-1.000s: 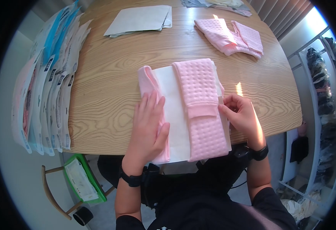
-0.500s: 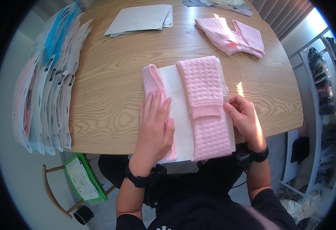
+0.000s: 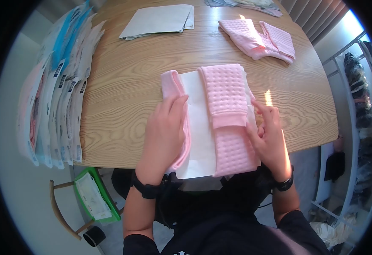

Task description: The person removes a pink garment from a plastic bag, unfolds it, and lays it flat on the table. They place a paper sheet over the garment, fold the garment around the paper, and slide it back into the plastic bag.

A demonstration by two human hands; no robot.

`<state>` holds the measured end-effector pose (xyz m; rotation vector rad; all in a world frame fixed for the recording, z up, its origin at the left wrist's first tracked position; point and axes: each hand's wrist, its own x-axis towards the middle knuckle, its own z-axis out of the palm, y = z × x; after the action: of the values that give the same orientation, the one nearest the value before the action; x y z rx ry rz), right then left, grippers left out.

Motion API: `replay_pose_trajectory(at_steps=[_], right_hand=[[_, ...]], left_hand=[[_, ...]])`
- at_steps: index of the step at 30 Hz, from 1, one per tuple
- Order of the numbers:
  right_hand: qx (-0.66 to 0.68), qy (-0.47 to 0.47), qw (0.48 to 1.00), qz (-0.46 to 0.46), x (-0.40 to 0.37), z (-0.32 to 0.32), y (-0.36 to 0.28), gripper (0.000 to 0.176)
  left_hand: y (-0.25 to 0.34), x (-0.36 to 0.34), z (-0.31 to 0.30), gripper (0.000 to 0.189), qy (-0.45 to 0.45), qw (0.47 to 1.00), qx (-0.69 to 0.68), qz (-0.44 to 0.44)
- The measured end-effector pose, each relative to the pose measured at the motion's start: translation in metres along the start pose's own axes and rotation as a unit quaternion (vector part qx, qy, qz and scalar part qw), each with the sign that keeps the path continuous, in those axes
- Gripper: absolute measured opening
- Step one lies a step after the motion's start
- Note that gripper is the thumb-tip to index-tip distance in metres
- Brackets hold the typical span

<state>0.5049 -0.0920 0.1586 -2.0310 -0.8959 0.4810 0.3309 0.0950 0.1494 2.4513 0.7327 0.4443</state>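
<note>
A pink quilted garment [image 3: 226,93] is folded around a white sheet [image 3: 199,127] at the table's near edge. One folded strip with a cuff lies over the sheet's right part, and a narrower pink strip [image 3: 172,83] runs down its left edge. My left hand [image 3: 164,131] is closed on that left strip, fingertips curled at its inner edge. At the sheet's right edge is my right hand [image 3: 268,136], fingers bent and apart, touching the pink fabric's border and holding nothing visible.
White sheets [image 3: 158,21] lie at the back of the wooden table [image 3: 122,97]. Another pink garment [image 3: 258,40] is at the back right, with pale folded cloths [image 3: 249,5] beyond. Packaged bags [image 3: 62,93] stand at the left. A chair holds a green-edged package [image 3: 94,195].
My left hand has gone from lying flat with spread fingers to curling round the left strip. My right hand's fingers have loosened from a pinch. The view has shifted slightly.
</note>
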Motion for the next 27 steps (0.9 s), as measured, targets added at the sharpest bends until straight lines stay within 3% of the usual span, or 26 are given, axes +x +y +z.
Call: replay_pose_trajectory(at_steps=[2, 4, 6, 7, 9, 10, 12, 14, 17, 19, 27], right_hand=[[-0.050, 0.007, 0.997, -0.053, -0.006, 0.006, 0.007, 0.046], [-0.014, 0.010, 0.999, -0.045, -0.010, 0.010, 0.012, 0.045], [-0.014, 0.071, 0.985, -0.156, -0.013, 0.014, 0.021, 0.046], [-0.013, 0.071, 0.985, -0.156, -0.018, 0.014, 0.021, 0.046], [-0.075, 0.027, 0.966, -0.246, -0.035, 0.013, 0.017, 0.050], [-0.074, 0.025, 0.966, -0.246, -0.044, 0.014, 0.015, 0.050], [-0.200, -0.138, 0.915, -0.323, -0.061, 0.015, 0.011, 0.055], [-0.197, -0.148, 0.916, -0.317, -0.063, 0.027, 0.021, 0.054], [-0.212, -0.090, 0.899, -0.374, -0.058, 0.035, 0.032, 0.046], [-0.176, -0.078, 0.910, -0.367, -0.056, 0.038, 0.031, 0.040], [-0.191, -0.058, 0.916, -0.347, -0.055, 0.034, 0.027, 0.047]], left_hand=[[0.000, 0.003, 0.001, 0.036, -0.004, 1.000, 0.017, 0.003], [-0.005, 0.004, 0.010, 0.041, 0.014, 0.995, 0.084, 0.045], [-0.008, 0.003, 0.016, 0.044, 0.027, 0.990, 0.127, 0.060], [-0.009, 0.003, 0.019, 0.048, 0.039, 0.982, 0.168, 0.074], [-0.010, 0.004, 0.023, 0.049, 0.035, 0.985, 0.156, 0.059], [-0.011, 0.004, 0.023, 0.050, 0.031, 0.988, 0.144, 0.044], [-0.011, 0.007, 0.021, 0.050, 0.018, 0.994, 0.109, 0.025], [-0.010, 0.009, 0.021, 0.050, 0.003, 0.997, 0.073, 0.011], [-0.007, 0.010, 0.028, 0.050, 0.010, 0.998, 0.054, -0.016], [-0.004, 0.010, 0.033, 0.049, 0.033, 0.993, 0.115, -0.011], [0.013, -0.039, 0.027, 0.057, 0.024, 0.996, 0.079, 0.016]])
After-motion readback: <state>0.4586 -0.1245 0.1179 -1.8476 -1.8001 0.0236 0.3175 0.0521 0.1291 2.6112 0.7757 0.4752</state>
